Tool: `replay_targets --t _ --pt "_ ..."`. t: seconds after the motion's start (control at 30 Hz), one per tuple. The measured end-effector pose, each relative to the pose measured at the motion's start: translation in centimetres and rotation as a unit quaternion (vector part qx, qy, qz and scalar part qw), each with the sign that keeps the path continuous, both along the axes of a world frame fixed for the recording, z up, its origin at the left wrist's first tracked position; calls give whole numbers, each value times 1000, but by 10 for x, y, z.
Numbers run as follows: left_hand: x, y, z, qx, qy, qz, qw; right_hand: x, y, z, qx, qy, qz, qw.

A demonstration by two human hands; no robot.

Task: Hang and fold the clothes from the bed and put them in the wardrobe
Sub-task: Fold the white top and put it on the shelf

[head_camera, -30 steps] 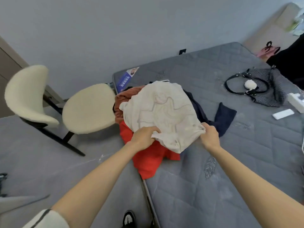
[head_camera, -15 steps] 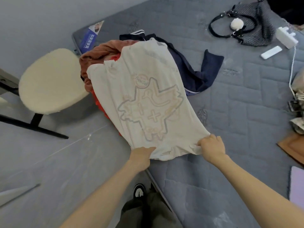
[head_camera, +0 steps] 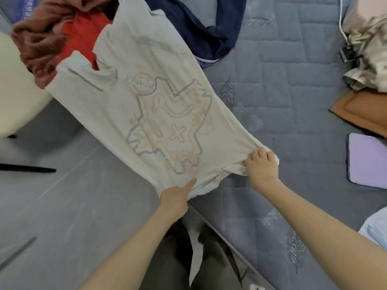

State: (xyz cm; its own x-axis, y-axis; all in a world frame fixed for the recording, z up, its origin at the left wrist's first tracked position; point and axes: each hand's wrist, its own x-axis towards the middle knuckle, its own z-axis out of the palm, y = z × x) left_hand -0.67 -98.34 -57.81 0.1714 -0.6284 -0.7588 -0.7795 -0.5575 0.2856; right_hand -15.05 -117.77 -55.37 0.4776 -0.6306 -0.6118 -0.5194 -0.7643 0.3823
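Head view: cream T-shirt (head_camera: 159,105) drawn farther off clothes pile (head_camera: 41,38) toward near edge of bed (head_camera: 293,91); hem pinched by left hand (head_camera: 176,197) and right hand (head_camera: 261,166), fingers curled.

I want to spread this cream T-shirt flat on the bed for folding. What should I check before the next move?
1. Grip of the left hand on the hem of the cream T-shirt: ok.
2. Grip of the right hand on the hem's other corner: ok.
3. Shirt clear of the pile: not ok; its top end lies on the red garment and the navy garment.
4. Bare mattress beside the shirt for laying it down: ok.
5. Shirt right side out: cannot tell; the print looks faint.
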Motion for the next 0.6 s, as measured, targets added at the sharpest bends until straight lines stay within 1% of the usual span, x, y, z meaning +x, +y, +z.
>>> replay_targets --t 0.13,0.23,0.3,0.33,0.37,0.4,0.43,0.47,0.5,0.53,0.6 --pt "-49 -20 -17 0 -5 -40 999 -40 -15 -15 -4 14 -36 999" --pt "-84 -34 -33 6 0 -61 998 -82 -31 -27 -6 85 -67 994" --pt "-104 -43 -41 43 -2 -100 994 -113 -38 -33 9 130 -128 983" --pt "-114 -47 -44 58 -16 -117 991 -127 -40 -37 27 133 -167 977" --pt "-123 -51 -46 63 -32 -113 991 -140 -41 -42 50 116 -207 970" --pt "-131 -56 -48 53 -42 -88 994 -152 -40 -47 74 73 -254 962" --pt "-138 -61 -50 27 -50 -51 997 -162 -38 -54 98 10 -310 946" --pt "-145 -67 -52 -13 -57 -15 998 -170 -37 -60 120 -60 -375 917" --pt "-150 -73 -55 -58 -57 12 997 -174 -36 -66 140 -126 -444 876" --pt "-155 -80 -58 -97 -45 30 994 -175 -36 -72 156 -181 -513 825" --pt "-164 -95 -63 -134 5 37 990 -173 -39 -84 155 -265 -624 719"
